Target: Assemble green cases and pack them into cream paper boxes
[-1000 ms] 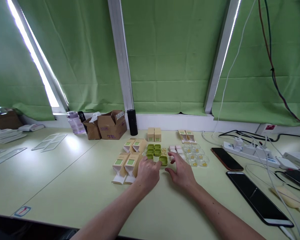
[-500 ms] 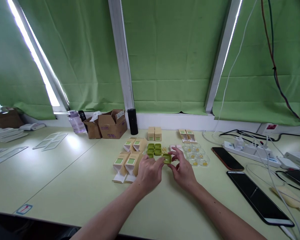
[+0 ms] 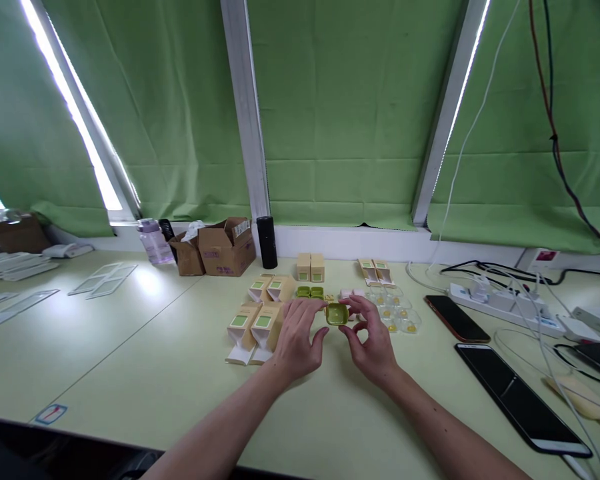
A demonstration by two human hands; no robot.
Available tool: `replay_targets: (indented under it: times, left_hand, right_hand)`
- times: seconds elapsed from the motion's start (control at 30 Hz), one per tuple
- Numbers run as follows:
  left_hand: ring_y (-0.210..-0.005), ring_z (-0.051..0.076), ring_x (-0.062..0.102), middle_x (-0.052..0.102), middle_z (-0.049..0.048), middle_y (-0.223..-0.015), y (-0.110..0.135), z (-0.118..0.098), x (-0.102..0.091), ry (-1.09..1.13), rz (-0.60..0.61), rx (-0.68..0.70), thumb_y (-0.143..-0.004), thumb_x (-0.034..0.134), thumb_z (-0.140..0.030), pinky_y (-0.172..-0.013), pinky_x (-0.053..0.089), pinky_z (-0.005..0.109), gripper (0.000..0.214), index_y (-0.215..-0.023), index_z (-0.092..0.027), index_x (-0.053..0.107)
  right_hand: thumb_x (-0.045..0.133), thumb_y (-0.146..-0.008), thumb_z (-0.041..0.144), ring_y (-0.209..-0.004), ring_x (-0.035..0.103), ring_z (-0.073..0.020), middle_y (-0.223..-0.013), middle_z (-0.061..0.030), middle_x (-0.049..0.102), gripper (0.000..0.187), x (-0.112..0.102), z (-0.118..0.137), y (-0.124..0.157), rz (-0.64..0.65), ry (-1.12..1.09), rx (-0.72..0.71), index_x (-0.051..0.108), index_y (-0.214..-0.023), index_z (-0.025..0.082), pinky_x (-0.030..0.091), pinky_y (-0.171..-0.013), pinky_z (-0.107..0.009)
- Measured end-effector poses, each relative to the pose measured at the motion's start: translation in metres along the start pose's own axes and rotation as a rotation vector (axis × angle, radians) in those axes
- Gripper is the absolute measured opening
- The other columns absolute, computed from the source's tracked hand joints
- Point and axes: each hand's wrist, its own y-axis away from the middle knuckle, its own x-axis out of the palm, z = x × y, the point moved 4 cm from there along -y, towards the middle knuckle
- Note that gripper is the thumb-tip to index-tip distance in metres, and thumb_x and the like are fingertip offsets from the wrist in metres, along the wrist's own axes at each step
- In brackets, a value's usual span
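A small green square cup (image 3: 337, 314) is tilted so that its hollow inside faces me. My right hand (image 3: 373, 340) grips its right side between thumb and forefinger. At the cup's upper left edge are the fingertips of my left hand (image 3: 300, 337), stretched out, with the thumb apart from the cup; whether they touch it I cannot tell. Behind my left hand stand more green cups (image 3: 310, 292), partly hidden. Small yellow pieces (image 3: 329, 297) lie beside them, mostly covered by the held cup and my fingers. Pale pink pieces (image 3: 353, 293) show past my right fingers.
Left of my hands stand beige cartons (image 3: 263, 322) with open flaps; more cartons (image 3: 310, 267) are behind. Clear plastic trays (image 3: 397, 310) with yellow bits lie right. Beyond are two phones (image 3: 520, 397) (image 3: 457, 319), a power strip (image 3: 505, 308) and loose cables. Cardboard boxes (image 3: 227, 247) stand back left.
The green cup has been raised and tipped toward me. My left thumb has come away from it and the left fingers have straightened; my right hand keeps its pinch.
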Motion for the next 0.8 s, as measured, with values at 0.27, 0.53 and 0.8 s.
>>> replay_targets:
  times: [0.27,0.53,0.8]
  left_hand:
    - [-0.119,0.032,0.065,0.072,0.0136,-0.129,0.0,-0.001,0.0,0.027,-0.004,0.047,-0.092,0.063,-0.01,-0.1,0.047,0.05,0.046,-0.135,-0.023,0.057]
    - [-0.111,0.031,0.069,0.076,0.0132,-0.12,-0.001,0.003,0.001,0.046,-0.013,0.011,-0.095,0.062,-0.014,-0.097,0.05,0.05,0.042,-0.137,-0.023,0.06]
    - [-0.105,0.029,0.07,0.077,0.0121,-0.118,-0.002,0.003,0.0,0.026,-0.016,-0.008,-0.099,0.061,-0.017,-0.094,0.05,0.046,0.049,-0.147,-0.023,0.053]
  right_hand:
    - [0.061,-0.1,0.021,-0.106,0.07,-0.0237,-0.139,-0.0114,0.065,0.047,-0.001,0.008,0.001,-0.014,-0.041,-0.063,0.051,-0.144,0.031,0.065,-0.071,-0.035]
    - [0.056,-0.104,0.026,-0.118,0.069,-0.0275,-0.145,-0.0146,0.059,0.041,0.001,0.01,0.003,0.021,-0.067,-0.044,0.051,-0.145,0.029,0.068,-0.074,-0.039]
    - [0.053,-0.108,0.029,-0.125,0.068,-0.0277,-0.145,-0.0136,0.061,0.039,0.003,0.004,0.002,0.042,-0.132,-0.019,0.05,-0.146,0.03,0.069,-0.071,-0.035]
